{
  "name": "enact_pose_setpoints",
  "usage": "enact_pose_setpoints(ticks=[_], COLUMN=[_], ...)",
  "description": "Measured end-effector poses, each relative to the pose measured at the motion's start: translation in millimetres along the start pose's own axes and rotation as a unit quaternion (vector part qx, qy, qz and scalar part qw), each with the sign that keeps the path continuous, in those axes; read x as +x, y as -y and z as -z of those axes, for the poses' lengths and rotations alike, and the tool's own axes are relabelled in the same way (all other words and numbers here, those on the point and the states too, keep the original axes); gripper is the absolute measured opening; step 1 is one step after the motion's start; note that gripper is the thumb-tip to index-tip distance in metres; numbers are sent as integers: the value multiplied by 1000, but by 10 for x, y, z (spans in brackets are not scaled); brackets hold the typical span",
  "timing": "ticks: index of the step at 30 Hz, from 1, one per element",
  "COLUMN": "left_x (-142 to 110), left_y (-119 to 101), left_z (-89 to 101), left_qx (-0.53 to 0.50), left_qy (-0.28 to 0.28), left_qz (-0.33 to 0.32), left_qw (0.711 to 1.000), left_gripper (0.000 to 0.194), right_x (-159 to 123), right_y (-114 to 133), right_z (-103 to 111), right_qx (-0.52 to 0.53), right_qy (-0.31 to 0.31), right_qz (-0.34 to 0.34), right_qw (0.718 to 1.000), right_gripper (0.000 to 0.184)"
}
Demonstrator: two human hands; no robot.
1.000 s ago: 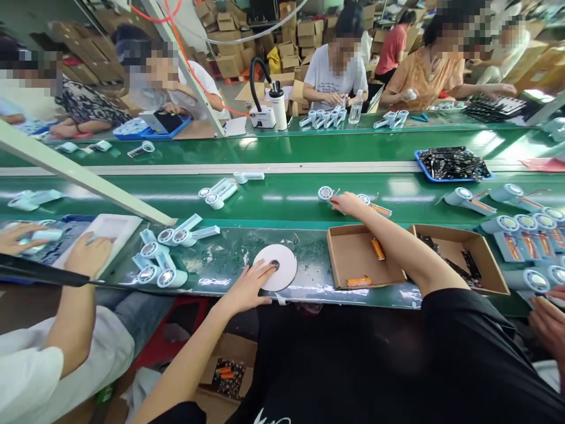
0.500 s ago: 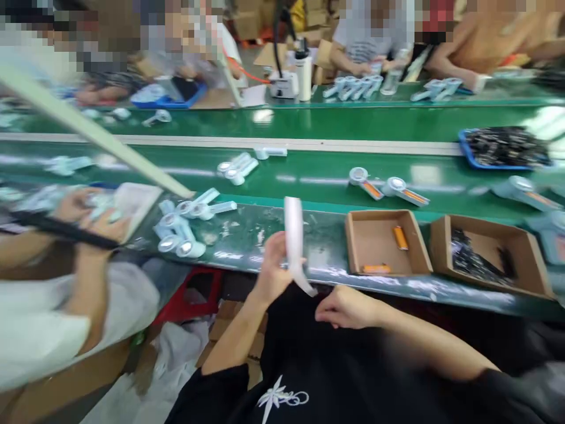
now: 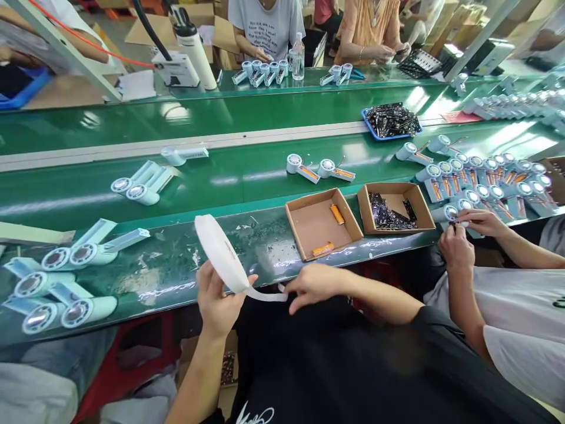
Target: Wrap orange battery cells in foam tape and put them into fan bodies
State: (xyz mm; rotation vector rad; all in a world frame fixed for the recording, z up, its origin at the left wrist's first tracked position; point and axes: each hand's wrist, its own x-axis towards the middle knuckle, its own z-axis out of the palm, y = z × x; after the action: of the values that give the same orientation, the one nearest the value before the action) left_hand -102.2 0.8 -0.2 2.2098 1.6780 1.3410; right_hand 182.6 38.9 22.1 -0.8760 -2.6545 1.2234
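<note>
My left hand (image 3: 220, 303) is closed around the lower edge of a roll of white tape (image 3: 223, 253), holding it upright above the near edge of the bench. A loose strip of tape (image 3: 267, 296) curves from the bottom of the roll to my right hand (image 3: 315, 287). The right hand's fingers are curled at the strip's end, with a small white bit showing at the fingertip. To the right of the roll stands a cardboard tray (image 3: 304, 227) with two orange battery cells (image 3: 337, 214) in it.
Light-blue fan housings (image 3: 88, 253) lie at the left; more (image 3: 477, 171) crowd the right. Two with orange cells (image 3: 326, 169) rest on the green belt (image 3: 247, 156). A second carton (image 3: 368, 227) holds black parts. A co-worker's hands (image 3: 461, 241) are at work on the right.
The view has swung to the right. The tape roll has tilted over, and its strip now reaches my right hand, which was apart from it before.
</note>
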Motion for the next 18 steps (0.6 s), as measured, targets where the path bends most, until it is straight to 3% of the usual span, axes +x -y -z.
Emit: enact_pose_setpoints(ticks=[3, 5, 8, 11, 12, 14, 16, 18], left_x=[1, -27, -105, -167, -177, -179, -166, -148], left_y=[-64, -104, -112, -74, -63, -54, -67, -100], left_z=[-20, -76, -206, -317, -337, -348, -330, -299], left_qx=[18, 12, -1, -12, -13, -7, 11, 34], left_qy=[-12, 6, 47, 71, 74, 77, 81, 89], left_qz=[-34, -36, -25, -23, -26, -36, -54, -71], left_qw=[999, 999, 999, 997, 997, 996, 995, 993], left_gripper=[52, 55, 67, 80, 82, 85, 89, 92], right_x=[-128, -159, -116, -89, -102, -151, -195, -201], right_y=[-329, -533, -741, -848, -871, -894, -866, -767], right_z=[505, 765, 887, 879, 890, 929, 944, 884], right_qx=[-38, -86, -112, -58, -11, 107, 211, 269], right_qy=[-77, -34, 88, 102, 77, -28, -179, -310], right_qz=[-84, -142, -177, -156, -142, -108, -70, -30], right_qw=[993, 986, 974, 981, 987, 988, 958, 912], right_gripper=[30, 31, 34, 30, 33, 43, 51, 53])
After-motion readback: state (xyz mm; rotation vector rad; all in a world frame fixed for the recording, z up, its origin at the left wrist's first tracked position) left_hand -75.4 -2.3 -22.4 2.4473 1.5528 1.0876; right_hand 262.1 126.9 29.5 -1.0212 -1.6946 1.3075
